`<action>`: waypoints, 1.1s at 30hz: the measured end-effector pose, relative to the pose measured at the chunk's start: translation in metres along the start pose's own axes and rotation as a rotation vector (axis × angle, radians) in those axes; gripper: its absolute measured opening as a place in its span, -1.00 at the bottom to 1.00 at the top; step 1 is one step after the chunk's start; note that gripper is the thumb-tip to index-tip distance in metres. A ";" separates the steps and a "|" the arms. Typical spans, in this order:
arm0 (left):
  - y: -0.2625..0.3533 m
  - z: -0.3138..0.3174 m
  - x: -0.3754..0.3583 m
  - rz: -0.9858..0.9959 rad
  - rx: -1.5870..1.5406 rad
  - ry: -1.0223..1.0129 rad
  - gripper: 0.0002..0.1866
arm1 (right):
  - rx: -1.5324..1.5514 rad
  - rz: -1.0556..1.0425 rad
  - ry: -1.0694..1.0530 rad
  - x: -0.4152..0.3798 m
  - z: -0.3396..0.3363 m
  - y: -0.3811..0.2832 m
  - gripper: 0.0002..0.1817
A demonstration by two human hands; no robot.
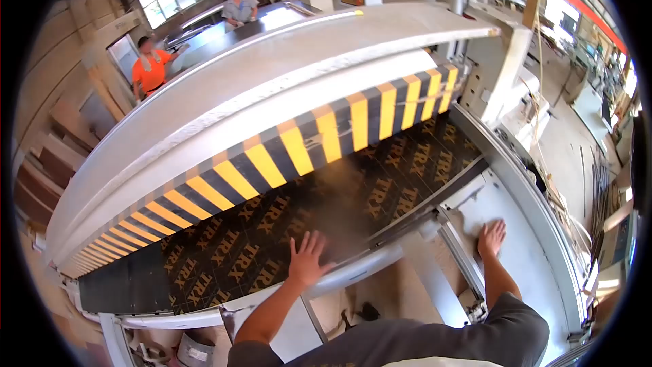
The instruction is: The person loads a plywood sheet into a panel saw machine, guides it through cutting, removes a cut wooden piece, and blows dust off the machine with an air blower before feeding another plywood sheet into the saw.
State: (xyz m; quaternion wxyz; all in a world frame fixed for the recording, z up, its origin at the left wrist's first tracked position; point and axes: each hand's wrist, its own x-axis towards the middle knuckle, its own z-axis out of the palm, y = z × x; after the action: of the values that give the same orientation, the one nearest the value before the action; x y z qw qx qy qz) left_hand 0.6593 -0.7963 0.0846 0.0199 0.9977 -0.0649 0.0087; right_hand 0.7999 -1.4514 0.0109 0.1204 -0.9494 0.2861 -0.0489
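Observation:
A dark sheet with yellow TRX lettering (231, 251) lies flat under the black-and-yellow striped guard (285, 156) of a long machine. My left hand (309, 258), fingers spread and open, is over the near edge of this sheet, beside a curved grey metal bar (360, 268). Nothing is in it. To the right, my right hand (492, 238) lies open with its fingers together on a grey metal table (523, 258). A blurred haze covers the middle of the sheet.
Above the guard stretches the machine's long pale beam (285, 61). A metal rail (462, 251) runs between my hands. Beyond the machine are a person in orange (149, 68) and another in grey (239, 8), beside a large panel. Thin rods (601, 190) stand far right.

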 end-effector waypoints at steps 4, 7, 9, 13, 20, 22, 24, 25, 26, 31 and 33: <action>-0.003 -0.003 0.003 0.015 -0.003 0.027 0.01 | -0.041 -0.008 0.024 -0.037 -0.053 0.000 -0.07; -0.002 -0.019 0.006 0.019 -0.010 0.036 -0.04 | -0.049 -0.009 0.070 -0.054 -0.073 0.017 -0.05; -0.017 -0.011 0.019 0.039 -0.037 0.049 -0.06 | -0.072 -0.020 0.106 -0.065 -0.079 0.028 -0.05; 0.005 -0.004 0.044 -0.043 -0.010 0.120 0.00 | -0.066 -0.049 0.126 -0.056 -0.073 0.053 -0.06; 0.004 -0.012 0.122 -0.103 -0.003 0.210 0.11 | -0.046 -0.018 0.067 -0.067 -0.103 0.054 -0.12; -0.020 0.000 0.145 -0.075 -0.014 0.255 0.10 | -0.053 0.002 0.093 -0.085 -0.090 0.052 -0.10; -0.017 -0.002 0.148 -0.092 0.017 0.306 0.08 | -0.041 -0.018 0.121 -0.081 -0.082 0.062 -0.10; -0.015 -0.005 0.151 -0.098 0.020 0.316 0.08 | -0.046 -0.020 0.111 -0.079 -0.088 0.065 -0.10; -0.014 -0.012 0.154 -0.123 0.004 0.298 0.05 | -0.057 -0.015 0.085 -0.076 -0.093 0.063 -0.10; -0.047 -0.008 0.189 -0.165 -0.119 0.270 -0.06 | -0.060 0.029 0.087 -0.086 -0.094 0.041 -0.09; -0.054 -0.005 0.192 -0.140 -0.144 0.314 -0.09 | -0.075 0.024 0.102 -0.089 -0.096 0.038 -0.09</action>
State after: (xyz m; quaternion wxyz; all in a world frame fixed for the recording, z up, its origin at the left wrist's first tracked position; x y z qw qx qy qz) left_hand 0.8567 -0.7675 0.0909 0.1015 0.9821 0.0079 0.1584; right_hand 0.6897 -1.4520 0.0919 0.0704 -0.9460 0.3048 -0.0848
